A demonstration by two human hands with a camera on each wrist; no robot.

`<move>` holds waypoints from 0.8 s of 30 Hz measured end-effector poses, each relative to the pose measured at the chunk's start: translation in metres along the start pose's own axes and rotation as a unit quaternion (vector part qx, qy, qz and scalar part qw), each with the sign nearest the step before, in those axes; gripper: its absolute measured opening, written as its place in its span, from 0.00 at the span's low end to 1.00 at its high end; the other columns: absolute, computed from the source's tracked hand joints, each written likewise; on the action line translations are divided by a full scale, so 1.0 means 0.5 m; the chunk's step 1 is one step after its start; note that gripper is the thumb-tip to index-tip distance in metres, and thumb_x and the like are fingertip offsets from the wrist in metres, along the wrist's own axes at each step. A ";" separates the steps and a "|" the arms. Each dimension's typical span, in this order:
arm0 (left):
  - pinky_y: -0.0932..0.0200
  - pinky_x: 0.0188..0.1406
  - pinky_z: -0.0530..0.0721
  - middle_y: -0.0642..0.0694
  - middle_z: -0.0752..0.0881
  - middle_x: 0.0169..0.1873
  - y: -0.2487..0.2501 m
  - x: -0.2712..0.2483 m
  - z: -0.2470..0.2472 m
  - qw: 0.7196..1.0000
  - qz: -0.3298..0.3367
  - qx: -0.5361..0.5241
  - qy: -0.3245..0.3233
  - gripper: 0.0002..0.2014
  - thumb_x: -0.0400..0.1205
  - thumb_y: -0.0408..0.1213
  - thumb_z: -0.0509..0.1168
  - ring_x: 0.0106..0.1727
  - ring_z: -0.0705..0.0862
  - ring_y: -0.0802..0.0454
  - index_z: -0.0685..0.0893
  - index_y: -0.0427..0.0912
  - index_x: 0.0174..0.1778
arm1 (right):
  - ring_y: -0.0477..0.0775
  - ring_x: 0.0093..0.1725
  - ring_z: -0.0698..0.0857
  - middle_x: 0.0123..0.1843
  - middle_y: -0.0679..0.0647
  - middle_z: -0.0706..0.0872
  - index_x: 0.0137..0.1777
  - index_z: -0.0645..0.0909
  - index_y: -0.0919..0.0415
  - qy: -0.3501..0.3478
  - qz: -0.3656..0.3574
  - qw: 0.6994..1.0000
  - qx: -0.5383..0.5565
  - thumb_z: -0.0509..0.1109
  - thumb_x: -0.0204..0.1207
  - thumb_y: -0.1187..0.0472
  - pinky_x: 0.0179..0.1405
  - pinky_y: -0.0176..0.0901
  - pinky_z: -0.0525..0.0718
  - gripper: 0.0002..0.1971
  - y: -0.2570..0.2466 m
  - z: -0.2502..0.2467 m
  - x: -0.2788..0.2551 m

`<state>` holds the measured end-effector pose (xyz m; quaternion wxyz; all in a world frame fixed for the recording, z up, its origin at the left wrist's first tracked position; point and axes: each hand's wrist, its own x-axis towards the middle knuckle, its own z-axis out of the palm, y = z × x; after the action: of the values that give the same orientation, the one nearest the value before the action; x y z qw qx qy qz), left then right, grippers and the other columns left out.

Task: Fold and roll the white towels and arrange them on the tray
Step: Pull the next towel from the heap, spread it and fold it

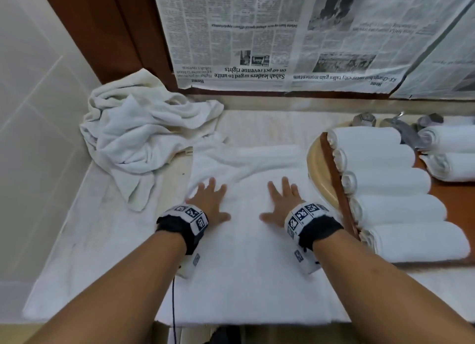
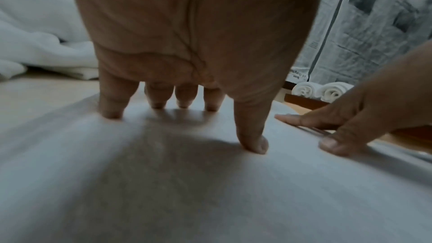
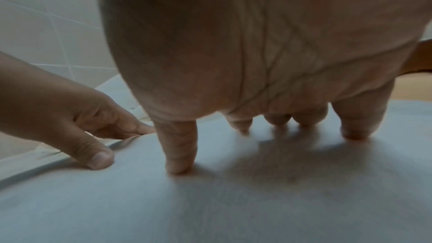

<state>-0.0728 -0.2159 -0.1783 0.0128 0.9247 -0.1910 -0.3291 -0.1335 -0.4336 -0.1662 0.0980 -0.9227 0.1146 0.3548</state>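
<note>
A white towel (image 1: 244, 253) lies spread flat on the counter in front of me, its far end still rumpled. My left hand (image 1: 210, 199) presses on it palm down with spread, straight fingers; my right hand (image 1: 281, 202) does the same a little to the right. In the left wrist view the left fingertips (image 2: 112, 114) touch the towel (image 2: 187, 191), and the right hand (image 2: 339, 127) lies flat beside them. In the right wrist view the right hand's fingers (image 3: 180, 163) press the cloth (image 3: 233, 210). Several rolled white towels (image 1: 390, 184) lie side by side on the brown tray (image 1: 336, 179) at the right.
A heap of unfolded white towels (image 1: 136, 132) sits at the back left by the tiled wall. The tray rests over a cream basin (image 1: 316, 163) with a metal tap (image 1: 401, 127) behind. Newspaper (image 1: 282, 35) covers the wall behind. The counter's front edge is near me.
</note>
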 end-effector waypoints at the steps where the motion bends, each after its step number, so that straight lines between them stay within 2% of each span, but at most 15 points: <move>1: 0.35 0.82 0.60 0.44 0.36 0.86 -0.004 0.004 -0.013 1.000 0.007 0.008 -0.001 0.46 0.82 0.60 0.64 0.86 0.43 0.38 0.42 0.53 0.87 | 0.64 0.87 0.34 0.86 0.56 0.24 0.87 0.31 0.45 0.003 0.000 1.000 0.005 0.65 0.79 0.36 0.85 0.67 0.52 0.51 0.000 -0.009 0.006; 3: 0.40 0.83 0.60 0.43 0.38 0.86 -0.010 0.012 -0.029 0.999 0.020 0.026 -0.001 0.43 0.83 0.58 0.62 0.87 0.47 0.39 0.43 0.52 0.87 | 0.63 0.87 0.34 0.86 0.55 0.24 0.87 0.32 0.45 0.007 -0.001 1.000 0.009 0.65 0.80 0.37 0.84 0.67 0.53 0.49 0.004 -0.018 0.014; 5: 0.43 0.80 0.66 0.43 0.44 0.87 -0.013 0.018 -0.039 0.999 0.024 0.048 0.000 0.39 0.84 0.57 0.61 0.86 0.55 0.41 0.49 0.52 0.87 | 0.62 0.87 0.34 0.86 0.54 0.25 0.87 0.32 0.44 0.007 -0.001 1.000 0.007 0.65 0.79 0.37 0.84 0.67 0.54 0.49 0.007 -0.022 0.020; 6: 0.45 0.77 0.70 0.43 0.52 0.86 -0.020 0.027 -0.049 0.999 0.028 0.044 0.014 0.34 0.85 0.56 0.60 0.83 0.62 0.41 0.57 0.52 0.86 | 0.62 0.87 0.34 0.86 0.53 0.25 0.87 0.32 0.44 0.006 0.001 1.000 0.006 0.65 0.79 0.37 0.84 0.67 0.55 0.49 0.007 -0.024 0.021; 8: 0.48 0.71 0.75 0.42 0.70 0.79 -0.043 0.051 -0.087 0.997 0.022 0.004 0.080 0.23 0.87 0.49 0.58 0.75 0.73 0.42 0.71 0.48 0.78 | 0.62 0.87 0.35 0.86 0.53 0.25 0.87 0.32 0.43 0.004 0.004 1.000 0.004 0.65 0.79 0.37 0.84 0.67 0.55 0.50 0.005 -0.028 0.023; 9: 0.47 0.71 0.75 0.41 0.71 0.78 -0.064 0.067 -0.112 0.992 0.018 -0.003 0.126 0.23 0.87 0.44 0.58 0.73 0.74 0.41 0.70 0.46 0.79 | 0.62 0.87 0.35 0.86 0.53 0.25 0.87 0.32 0.43 0.003 0.008 1.000 0.006 0.66 0.79 0.37 0.84 0.66 0.55 0.49 0.003 -0.030 0.024; 10: 0.44 0.71 0.74 0.41 0.68 0.80 -0.091 0.086 -0.134 0.985 0.015 0.012 0.169 0.27 0.86 0.41 0.59 0.74 0.73 0.39 0.64 0.45 0.82 | 0.62 0.87 0.36 0.86 0.53 0.25 0.87 0.32 0.43 0.000 0.013 1.000 0.007 0.66 0.79 0.38 0.85 0.65 0.54 0.49 0.000 -0.033 0.024; 11: 0.42 0.72 0.73 0.43 0.62 0.83 -0.121 0.102 -0.152 0.982 0.006 0.042 0.185 0.33 0.84 0.39 0.60 0.76 0.70 0.38 0.56 0.47 0.85 | 0.62 0.87 0.36 0.86 0.53 0.26 0.87 0.33 0.43 -0.003 0.018 1.000 0.006 0.66 0.79 0.38 0.85 0.65 0.54 0.49 -0.004 -0.036 0.024; 12: 0.40 0.72 0.71 0.46 0.56 0.85 -0.150 0.116 -0.165 0.983 -0.006 0.070 0.171 0.37 0.83 0.39 0.60 0.78 0.67 0.38 0.49 0.50 0.87 | 0.63 0.87 0.37 0.87 0.54 0.26 0.87 0.33 0.44 -0.004 0.024 1.000 0.001 0.66 0.80 0.39 0.85 0.65 0.55 0.49 -0.007 -0.039 0.025; 14: 0.37 0.76 0.63 0.50 0.48 0.87 -0.197 0.129 -0.173 0.988 -0.034 0.110 0.106 0.38 0.84 0.44 0.57 0.83 0.59 0.40 0.43 0.56 0.86 | 0.63 0.88 0.38 0.87 0.55 0.27 0.87 0.33 0.44 -0.009 0.035 0.999 -0.009 0.66 0.79 0.39 0.85 0.65 0.56 0.50 -0.015 -0.043 0.026; 16: 0.37 0.78 0.60 0.49 0.50 0.87 -0.247 0.128 -0.172 0.981 -0.051 0.154 0.105 0.33 0.86 0.47 0.52 0.84 0.57 0.41 0.45 0.55 0.86 | 0.64 0.88 0.39 0.87 0.56 0.28 0.87 0.33 0.45 -0.012 0.042 0.999 -0.020 0.67 0.79 0.38 0.84 0.64 0.57 0.50 -0.021 -0.049 0.027; 18: 0.40 0.79 0.60 0.46 0.58 0.85 -0.305 0.107 -0.182 0.970 -0.081 0.188 0.132 0.27 0.88 0.47 0.48 0.83 0.61 0.42 0.54 0.51 0.85 | 0.64 0.88 0.41 0.87 0.56 0.29 0.88 0.34 0.46 -0.007 0.048 0.999 -0.024 0.67 0.79 0.38 0.84 0.64 0.59 0.50 -0.025 -0.056 0.030; 20: 0.44 0.80 0.61 0.47 0.66 0.81 -0.354 0.079 -0.191 0.955 -0.120 0.223 0.151 0.25 0.87 0.47 0.49 0.81 0.64 0.45 0.63 0.48 0.82 | 0.64 0.88 0.42 0.88 0.57 0.29 0.88 0.35 0.46 0.000 0.053 0.998 -0.026 0.67 0.79 0.38 0.83 0.65 0.60 0.50 -0.030 -0.062 0.033; 22: 0.47 0.81 0.61 0.48 0.69 0.80 -0.371 0.060 -0.191 0.946 -0.138 0.252 0.149 0.25 0.86 0.46 0.52 0.81 0.65 0.46 0.65 0.47 0.81 | 0.64 0.88 0.42 0.88 0.57 0.29 0.88 0.35 0.46 0.005 0.058 0.998 -0.024 0.67 0.79 0.38 0.83 0.66 0.61 0.50 -0.035 -0.061 0.035; 24: 0.47 0.80 0.62 0.46 0.69 0.79 -0.348 0.050 -0.200 0.946 -0.152 0.253 0.137 0.25 0.87 0.45 0.50 0.80 0.66 0.45 0.66 0.44 0.81 | 0.63 0.88 0.41 0.87 0.56 0.29 0.88 0.35 0.46 0.005 0.059 0.998 -0.020 0.66 0.79 0.37 0.82 0.68 0.61 0.50 -0.037 -0.058 0.035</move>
<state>0.0664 -0.0741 -0.1410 -0.2454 0.9518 -0.1220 -0.1377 -0.0970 -0.4260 -0.1551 0.0584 -0.9178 0.1619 0.3579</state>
